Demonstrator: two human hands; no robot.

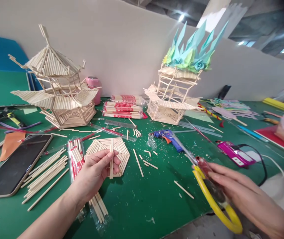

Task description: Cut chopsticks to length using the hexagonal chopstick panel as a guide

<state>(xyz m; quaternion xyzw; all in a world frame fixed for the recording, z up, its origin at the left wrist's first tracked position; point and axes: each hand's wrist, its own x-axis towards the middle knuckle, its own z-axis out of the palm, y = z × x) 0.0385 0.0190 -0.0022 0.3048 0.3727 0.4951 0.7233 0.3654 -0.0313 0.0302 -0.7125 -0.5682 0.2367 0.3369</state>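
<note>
One flat stick panel (125, 154) is lying on the green counter (157, 205), partly hidden by my left hand (98, 164); that hand is pinching short wooden sticks (111, 170) upright; my right hand (234, 184) is gripping a yellow-handled tool (204, 188); a blue glue gun (174, 141) is resting between them, farther back.

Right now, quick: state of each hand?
Left hand: closed, pinching a slim wooden piece upright between thumb and fingers.
Right hand: holding a yellow-handled tool; exact grip partly hidden.
</note>
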